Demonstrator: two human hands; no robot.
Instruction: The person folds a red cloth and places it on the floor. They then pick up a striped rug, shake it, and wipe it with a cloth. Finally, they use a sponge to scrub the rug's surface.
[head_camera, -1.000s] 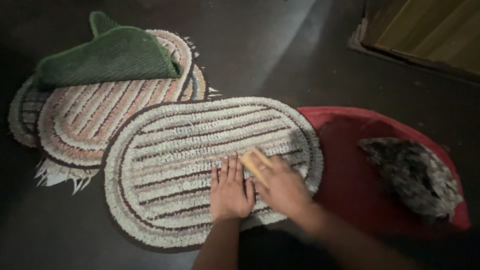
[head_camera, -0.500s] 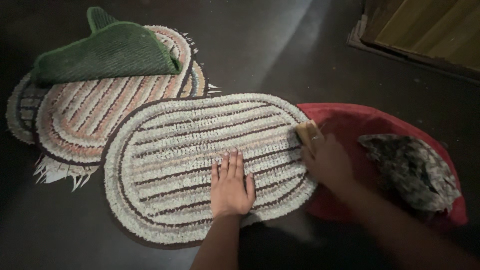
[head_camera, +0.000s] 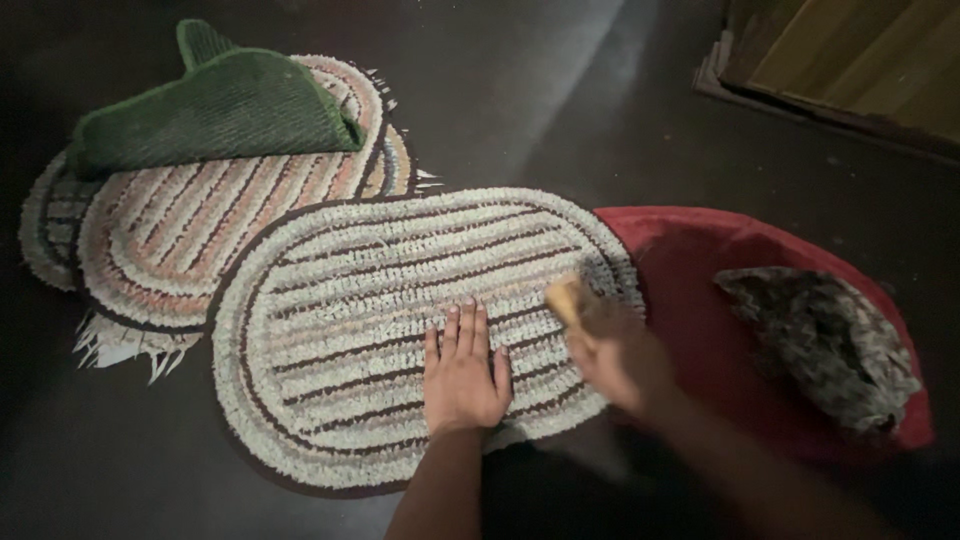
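Pressing flat and open, my left hand (head_camera: 462, 375) lay on the striped oval rug (head_camera: 400, 300) at frame centre. My right hand (head_camera: 612, 345), blurred, gripped a tan brush (head_camera: 563, 296) just right of it.

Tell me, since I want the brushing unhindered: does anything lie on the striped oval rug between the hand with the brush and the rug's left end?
Only the left hand, pressed flat on the striped oval rug, just left of the right hand gripping the wooden brush. Beyond it the rug's surface shows bare to its left end.
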